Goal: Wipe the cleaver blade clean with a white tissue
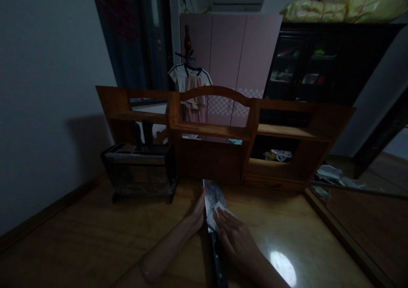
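Note:
A kitchen knife (214, 192) with a wide grey blade and a black riveted handle is in front of me. Its blade points away from me and its handle runs down to the bottom edge of the view. My left hand (198, 211) grips the blade along its left side, with some fingers hidden behind it. With bent fingers, my right hand (234, 235) presses a folded white tissue (213, 220) flat against the blade, near the handle. A dark knife block (138, 169), with black handles sticking up from it, stands to the left on the wooden table (153, 228).
Behind the knife, a wooden shelf unit (210, 130) spans the table's back. Small packages (277, 155) sit in its right compartment. A raised wooden edge (338, 232) bounds the table on the right. Bright light reflects off the tabletop near my right forearm. The room is dim.

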The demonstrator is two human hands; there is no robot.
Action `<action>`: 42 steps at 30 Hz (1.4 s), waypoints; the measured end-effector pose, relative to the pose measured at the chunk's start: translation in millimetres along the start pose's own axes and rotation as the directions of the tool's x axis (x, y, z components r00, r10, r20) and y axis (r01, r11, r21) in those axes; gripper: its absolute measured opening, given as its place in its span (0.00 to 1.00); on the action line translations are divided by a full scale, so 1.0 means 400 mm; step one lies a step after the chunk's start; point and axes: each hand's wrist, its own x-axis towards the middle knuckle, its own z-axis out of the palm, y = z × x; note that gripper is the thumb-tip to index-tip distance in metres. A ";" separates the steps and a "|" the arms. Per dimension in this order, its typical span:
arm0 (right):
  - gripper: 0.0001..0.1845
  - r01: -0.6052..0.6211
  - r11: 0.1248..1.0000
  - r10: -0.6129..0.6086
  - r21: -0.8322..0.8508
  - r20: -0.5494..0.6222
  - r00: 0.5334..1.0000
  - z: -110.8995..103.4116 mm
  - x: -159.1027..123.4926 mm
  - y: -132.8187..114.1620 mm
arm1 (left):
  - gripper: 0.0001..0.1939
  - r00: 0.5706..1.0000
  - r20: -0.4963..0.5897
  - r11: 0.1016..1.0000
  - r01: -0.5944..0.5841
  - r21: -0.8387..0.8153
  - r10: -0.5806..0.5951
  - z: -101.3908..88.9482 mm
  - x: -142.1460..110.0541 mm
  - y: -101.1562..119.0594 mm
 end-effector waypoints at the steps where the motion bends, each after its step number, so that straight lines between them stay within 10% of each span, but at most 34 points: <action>1: 0.27 0.022 0.999 -0.022 0.026 0.015 1.000 -0.003 0.003 -0.014 | 0.39 1.000 0.000 1.000 0.021 0.013 -0.021 0.000 -0.001 0.000; 26: 0.25 -0.132 0.974 0.101 -0.183 -0.172 0.980 0.020 0.006 0.060 | 0.34 0.996 0.055 0.990 -0.060 -0.125 0.067 0.022 -0.016 0.013; 42: 0.24 0.056 0.985 -0.072 0.162 0.096 0.993 -0.062 0.003 -0.019 | 0.40 1.000 -0.002 1.000 -0.001 -0.014 0.001 0.055 -0.038 0.023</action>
